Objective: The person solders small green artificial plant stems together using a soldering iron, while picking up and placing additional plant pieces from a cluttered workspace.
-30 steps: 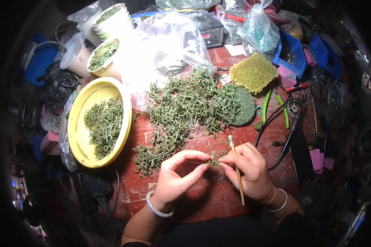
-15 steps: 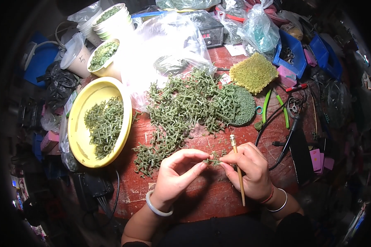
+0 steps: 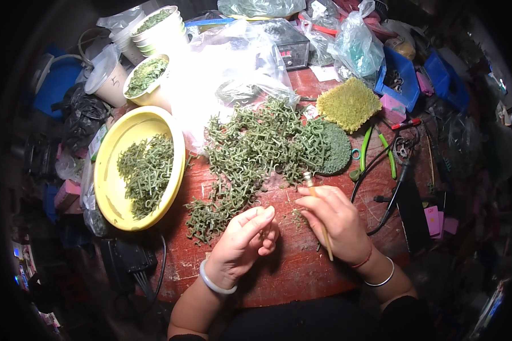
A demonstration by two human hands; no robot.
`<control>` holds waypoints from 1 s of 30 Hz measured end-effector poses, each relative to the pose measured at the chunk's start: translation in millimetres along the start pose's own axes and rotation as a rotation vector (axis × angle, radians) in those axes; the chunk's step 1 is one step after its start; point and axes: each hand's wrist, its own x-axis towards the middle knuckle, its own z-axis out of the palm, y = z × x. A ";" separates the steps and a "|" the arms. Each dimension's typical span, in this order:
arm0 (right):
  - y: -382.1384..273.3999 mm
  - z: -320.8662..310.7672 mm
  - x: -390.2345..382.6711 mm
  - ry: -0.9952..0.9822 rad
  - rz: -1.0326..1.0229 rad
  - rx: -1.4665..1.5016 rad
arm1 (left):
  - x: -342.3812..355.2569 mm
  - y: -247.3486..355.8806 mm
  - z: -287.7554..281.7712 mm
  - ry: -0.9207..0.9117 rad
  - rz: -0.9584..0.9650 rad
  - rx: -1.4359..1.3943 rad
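Note:
My left hand (image 3: 246, 241), with a pale bangle at its wrist, is closed just in front of the pile. Its fingers curl in toward the thumb, and what they hold, if anything, is hidden. My right hand (image 3: 338, 223) grips a thin wooden stick with a metal end (image 3: 308, 178), its other end slanting down toward me. Between the hands, a few small green bits (image 3: 297, 217) lie on the red tabletop (image 3: 301, 278). Beyond them spreads a large pile of small, bent green pieces (image 3: 256, 142). A yellow basin (image 3: 105, 199) on the left holds more such pieces (image 3: 148, 176).
A round green textured pad (image 3: 337, 149) and a yellow-green one (image 3: 350, 105) lie behind right. Green-handled pliers (image 3: 365, 149), a black cable (image 3: 384, 219) and blue bins (image 3: 401, 79) are at the right. White tubs (image 3: 148, 79) and a clear plastic bag (image 3: 233, 57) stand farther back.
My hands have drawn apart; the left has turned and curled its fingers. My right hand has shifted slightly up with the stick, bringing its fingers over the small bits.

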 end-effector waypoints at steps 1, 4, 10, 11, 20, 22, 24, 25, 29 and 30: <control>2.2 2.5 -2.2 -0.083 -0.046 -0.061 | -0.5 0.1 3.5 0.026 0.007 0.036; -4.4 6.3 2.1 -0.169 -0.076 -0.121 | -1.5 0.3 4.5 0.031 0.021 0.029; -2.2 5.3 -0.5 -0.079 -0.070 -0.091 | -2.2 1.6 0.4 0.061 0.015 0.022; -1.3 1.9 -3.5 -0.074 -0.072 -0.027 | -1.6 1.2 -0.7 0.062 0.015 0.023; -0.5 -9.3 -2.9 0.158 0.096 0.065 | -0.1 -1.8 -1.2 0.057 0.034 0.096; 1.4 -8.6 -3.5 0.121 0.169 0.076 | -0.5 -1.5 -0.3 0.063 0.035 0.098; 5.7 -3.4 -1.7 0.043 0.133 0.090 | -0.7 -1.7 1.4 0.075 0.046 0.113; 7.2 -0.7 0.2 0.015 0.049 0.075 | -0.3 -2.2 2.1 0.088 0.059 0.128; 0.9 4.9 3.8 -0.033 0.004 0.060 | 2.9 -5.6 2.3 0.122 0.063 0.161; 2.6 5.9 1.5 -0.031 0.005 0.060 | 2.6 -5.9 1.3 0.107 0.063 0.195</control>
